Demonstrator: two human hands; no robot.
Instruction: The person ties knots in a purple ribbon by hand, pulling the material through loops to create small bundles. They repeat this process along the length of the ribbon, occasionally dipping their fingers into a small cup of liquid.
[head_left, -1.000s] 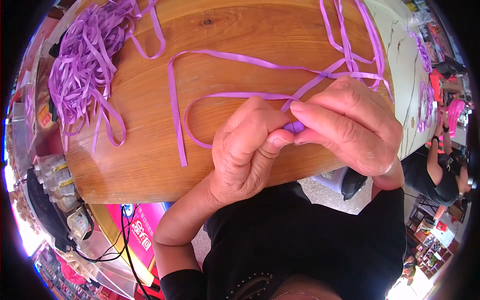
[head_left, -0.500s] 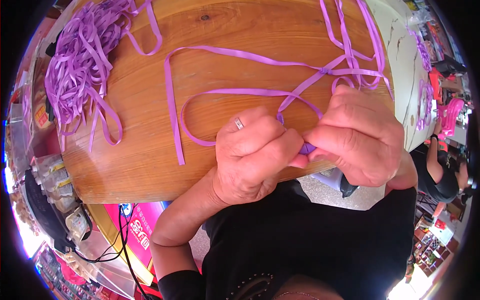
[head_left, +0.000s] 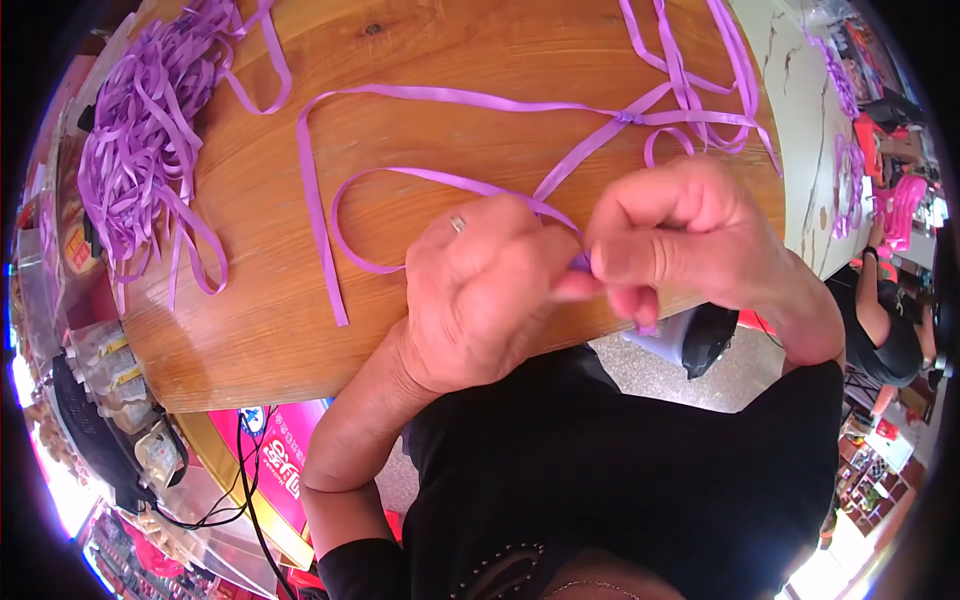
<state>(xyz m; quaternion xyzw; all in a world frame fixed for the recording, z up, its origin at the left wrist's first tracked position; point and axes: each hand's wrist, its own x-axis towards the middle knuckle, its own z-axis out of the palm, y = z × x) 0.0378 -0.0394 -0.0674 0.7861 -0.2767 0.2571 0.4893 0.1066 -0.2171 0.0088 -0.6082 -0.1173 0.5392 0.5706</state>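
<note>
Bent at the near edge of a curved brown wooden tabletop (head_left: 230, 345), a person in a black short-sleeved top (head_left: 630, 480) works a narrow purple satin ribbon (head_left: 581, 262) just above the tabletop. The left hand (head_left: 475, 290), a silver ring (head_left: 458, 224) on one finger, keeps its fingers curled in, thumb and forefinger closed on the ribbon; the right hand (head_left: 690, 235) sits just beside it, thumb and forefinger pinching the same strip, lower fingers loosely bent. Blur hides the exact grip from me. A purple loop (head_left: 440, 177) lies mid-tabletop, running in behind the left hand, while a flat purple strand (head_left: 318, 215) bends toward a cut end left of it. A small purple knot (head_left: 628, 118) rests on the tabletop's right half; a tangled purple ribbon heap (head_left: 150, 150) covers its far left. Beyond the tabletop's right side, a second person (head_left: 880, 335) wears black.
</note>
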